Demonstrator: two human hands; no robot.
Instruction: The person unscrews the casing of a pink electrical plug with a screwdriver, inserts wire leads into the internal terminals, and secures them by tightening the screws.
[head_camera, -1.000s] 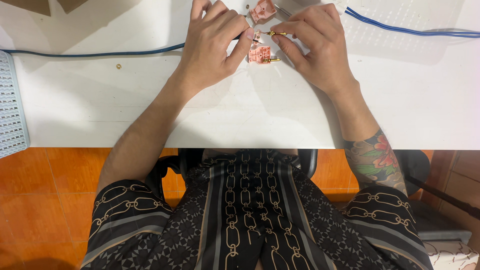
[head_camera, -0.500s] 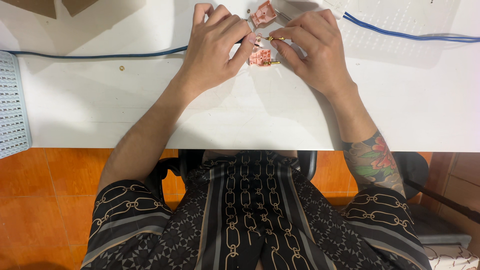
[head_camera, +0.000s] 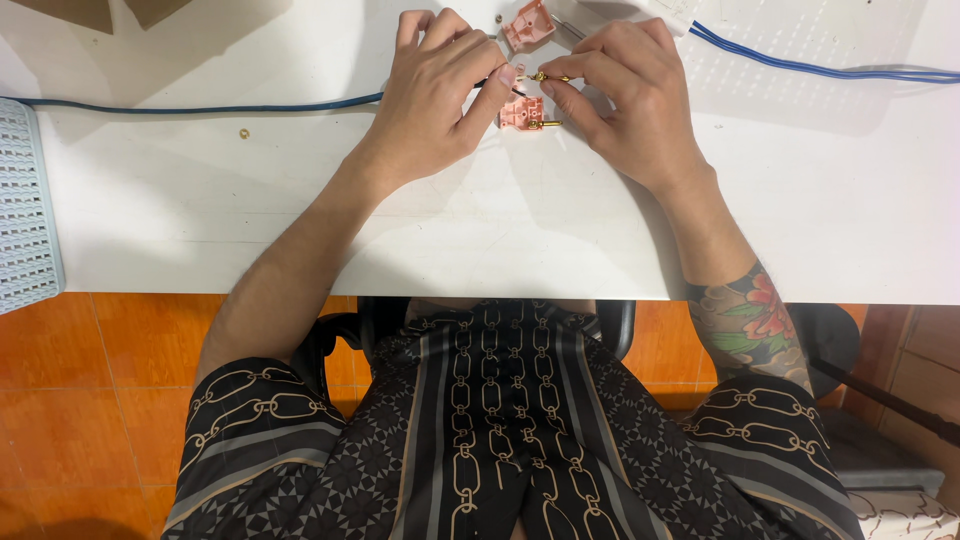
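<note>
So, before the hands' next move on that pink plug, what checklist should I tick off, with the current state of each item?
1. Left hand holds the dark cable end: ok.
2. Right hand pinches a brass pin: ok.
3. Pink plug half lies flat between the hands: ok.
4. Second pink half within easy reach: ok.
5. Wire seated in the pin: cannot tell.
6. Loose small screw accounted for on the white table: ok.

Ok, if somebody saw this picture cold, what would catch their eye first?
Probably the two hands meeting at the top centre of the white table: the left hand and right hand pinch a small brass pin between them. Just below the fingertips lies a pink plug half, with another pink piece above. A blue cable runs off to the left.
</note>
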